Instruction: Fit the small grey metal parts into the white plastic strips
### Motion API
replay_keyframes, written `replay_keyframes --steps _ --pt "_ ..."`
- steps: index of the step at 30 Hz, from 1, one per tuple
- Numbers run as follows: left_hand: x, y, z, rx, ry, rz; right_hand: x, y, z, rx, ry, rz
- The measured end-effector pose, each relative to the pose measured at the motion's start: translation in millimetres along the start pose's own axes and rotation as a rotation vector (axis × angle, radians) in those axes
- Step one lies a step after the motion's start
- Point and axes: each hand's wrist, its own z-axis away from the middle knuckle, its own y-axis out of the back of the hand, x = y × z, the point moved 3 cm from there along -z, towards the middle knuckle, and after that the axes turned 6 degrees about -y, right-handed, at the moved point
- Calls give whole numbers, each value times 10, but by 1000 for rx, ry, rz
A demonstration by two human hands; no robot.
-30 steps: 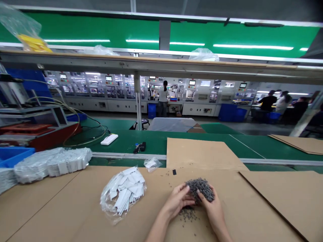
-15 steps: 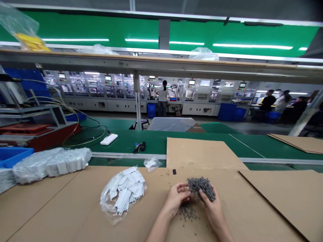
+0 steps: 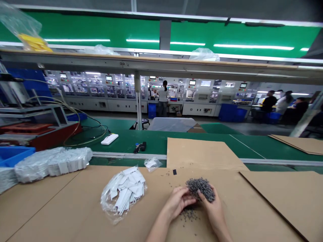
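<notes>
A heap of tiny dark grey parts lies on the brown cardboard sheet in front of me. My left hand rests at the heap's left edge, fingers curled in a pinch against the parts. My right hand lies at the heap's near right side, fingers bent over the parts. What either hand grips is too small to make out. Loose grey parts are scattered between my wrists.
A clear bag of white strips lies left of my hands. A larger wrapped stack of white pieces and a blue bin sit at far left. Beyond are a small bag, a green conveyor belt, more cardboard, and distant workers.
Both hands have shifted only slightly at the heap, the fingers working among the grey parts. The heap and the bags stay where they were.
</notes>
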Motion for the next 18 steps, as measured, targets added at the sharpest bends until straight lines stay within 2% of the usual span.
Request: replay_keyframes --steps 4,8,10,12,14,18 --pt "6 11 2 41 -32 -2 6 33 -10 61 12 17" --pt "-37 -14 -11 3 34 -5 29 -5 -9 -6 -11 1" --pt "-3 2 -36 26 -31 -77 46 20 -43 28 -18 -15" --pt "85 42 -55 76 -173 -237 59 118 -113 147 -4 -70" --pt "190 75 -46 103 -321 -496 65 258 -208 257 1 -127" --pt "311 58 56 70 -532 -1155 57 479 -394 263 -71 -177"
